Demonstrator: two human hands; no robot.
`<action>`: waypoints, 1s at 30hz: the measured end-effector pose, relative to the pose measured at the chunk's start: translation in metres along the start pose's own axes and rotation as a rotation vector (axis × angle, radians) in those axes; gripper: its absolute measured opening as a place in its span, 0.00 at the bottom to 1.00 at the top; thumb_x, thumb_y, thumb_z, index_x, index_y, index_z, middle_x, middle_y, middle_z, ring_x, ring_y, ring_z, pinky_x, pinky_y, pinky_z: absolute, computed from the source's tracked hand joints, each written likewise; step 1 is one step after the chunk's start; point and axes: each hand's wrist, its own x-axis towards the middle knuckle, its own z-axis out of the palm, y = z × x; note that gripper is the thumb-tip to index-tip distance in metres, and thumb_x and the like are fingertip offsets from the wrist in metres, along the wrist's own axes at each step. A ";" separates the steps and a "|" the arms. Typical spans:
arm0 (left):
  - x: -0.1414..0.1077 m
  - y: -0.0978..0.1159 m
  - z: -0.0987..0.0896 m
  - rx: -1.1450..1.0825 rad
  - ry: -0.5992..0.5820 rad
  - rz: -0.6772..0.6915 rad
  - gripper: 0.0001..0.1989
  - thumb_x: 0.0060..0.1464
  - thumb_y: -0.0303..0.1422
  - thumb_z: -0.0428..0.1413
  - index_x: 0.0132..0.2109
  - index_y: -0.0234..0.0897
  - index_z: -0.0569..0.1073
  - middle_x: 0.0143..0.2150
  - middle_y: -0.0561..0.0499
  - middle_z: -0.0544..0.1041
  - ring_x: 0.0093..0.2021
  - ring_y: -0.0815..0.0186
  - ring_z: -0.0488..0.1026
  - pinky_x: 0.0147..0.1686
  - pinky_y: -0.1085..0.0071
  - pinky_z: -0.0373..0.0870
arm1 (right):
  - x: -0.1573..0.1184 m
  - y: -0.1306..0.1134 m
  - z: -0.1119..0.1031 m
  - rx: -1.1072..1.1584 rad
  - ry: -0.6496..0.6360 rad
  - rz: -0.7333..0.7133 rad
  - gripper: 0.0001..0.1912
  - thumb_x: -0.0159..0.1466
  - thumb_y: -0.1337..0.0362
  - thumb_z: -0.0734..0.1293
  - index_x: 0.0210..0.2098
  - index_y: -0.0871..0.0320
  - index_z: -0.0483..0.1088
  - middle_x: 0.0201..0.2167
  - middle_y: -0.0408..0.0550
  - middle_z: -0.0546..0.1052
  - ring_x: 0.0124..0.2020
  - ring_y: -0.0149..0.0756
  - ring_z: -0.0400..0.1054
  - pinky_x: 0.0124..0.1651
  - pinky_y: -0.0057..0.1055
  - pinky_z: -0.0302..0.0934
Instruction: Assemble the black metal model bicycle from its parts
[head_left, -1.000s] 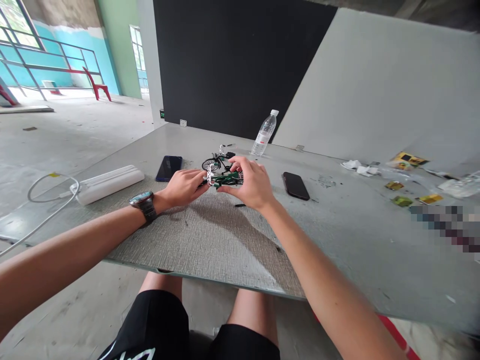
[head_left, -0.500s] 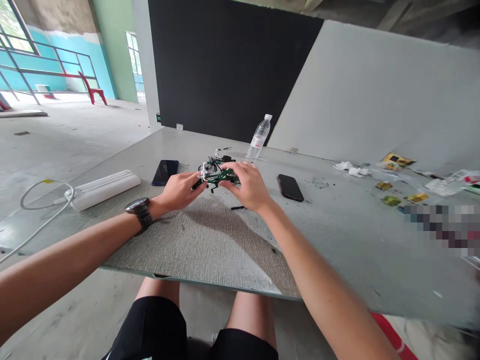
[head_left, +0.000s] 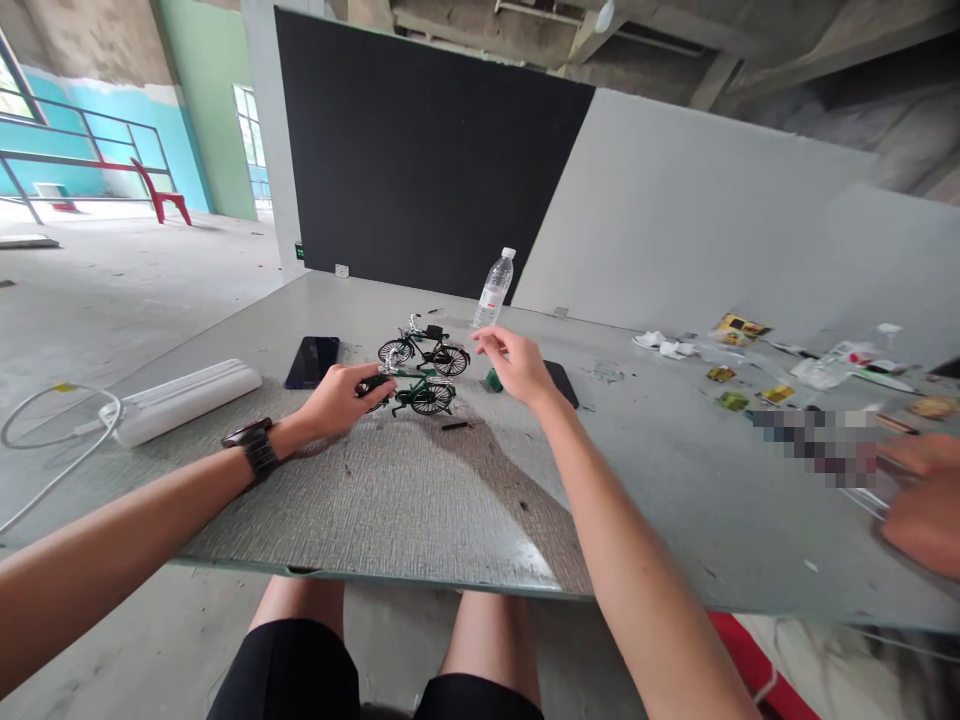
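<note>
Two model bicycles stand side by side on the table. The nearer one is a green model bicycle (head_left: 421,388); my left hand (head_left: 346,395) has its fingers closed on the front end, hiding most of the front wheel. Just behind it stands a black model bicycle (head_left: 429,350), which neither hand holds. My right hand (head_left: 514,360) is raised to the right of both, fingers bent and apart, holding nothing that shows. Below that hand lies a small green piece (head_left: 493,380). A thin black tool (head_left: 454,427) rests in front of the green bicycle.
A clear bottle (head_left: 495,288) stands behind. A dark phone (head_left: 311,362) and a white power bank (head_left: 180,402) lie left; another phone (head_left: 561,384) lies right. Wrappers (head_left: 739,328) are scattered far right, near another person's hand (head_left: 926,500).
My right hand has let go of the green bicycle and moved right and up. Both bicycles now show more fully. Another person's hand has come in at the right edge, and the view has shifted.
</note>
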 end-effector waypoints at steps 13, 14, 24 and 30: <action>0.003 -0.030 -0.016 -0.118 -0.105 -0.123 0.16 0.56 0.44 0.58 0.34 0.34 0.79 0.26 0.48 0.78 0.27 0.64 0.72 0.25 0.70 0.67 | -0.013 0.052 0.000 -0.401 -0.217 0.303 0.17 0.64 0.55 0.68 0.50 0.56 0.73 0.48 0.56 0.78 0.47 0.47 0.71 0.40 0.40 0.65; 0.004 -0.032 -0.017 -0.122 -0.107 -0.134 0.16 0.56 0.44 0.59 0.34 0.34 0.79 0.26 0.48 0.78 0.27 0.64 0.72 0.25 0.70 0.68 | -0.012 0.049 0.000 -0.389 -0.191 0.267 0.16 0.64 0.57 0.68 0.49 0.56 0.73 0.47 0.55 0.78 0.46 0.46 0.71 0.40 0.39 0.64; 0.007 -0.044 -0.025 -0.107 -0.015 -0.271 0.17 0.56 0.44 0.58 0.34 0.33 0.80 0.28 0.46 0.79 0.27 0.64 0.72 0.24 0.71 0.64 | -0.008 0.018 0.035 0.005 -0.490 0.144 0.10 0.59 0.61 0.75 0.39 0.55 0.76 0.34 0.45 0.78 0.35 0.35 0.72 0.39 0.33 0.64; 0.009 -0.043 -0.025 -0.014 0.035 -0.311 0.17 0.55 0.44 0.58 0.33 0.33 0.80 0.26 0.47 0.79 0.25 0.65 0.69 0.23 0.72 0.59 | -0.008 0.013 0.061 0.051 -0.416 0.094 0.10 0.61 0.67 0.72 0.44 0.57 0.76 0.38 0.48 0.78 0.37 0.34 0.71 0.41 0.32 0.64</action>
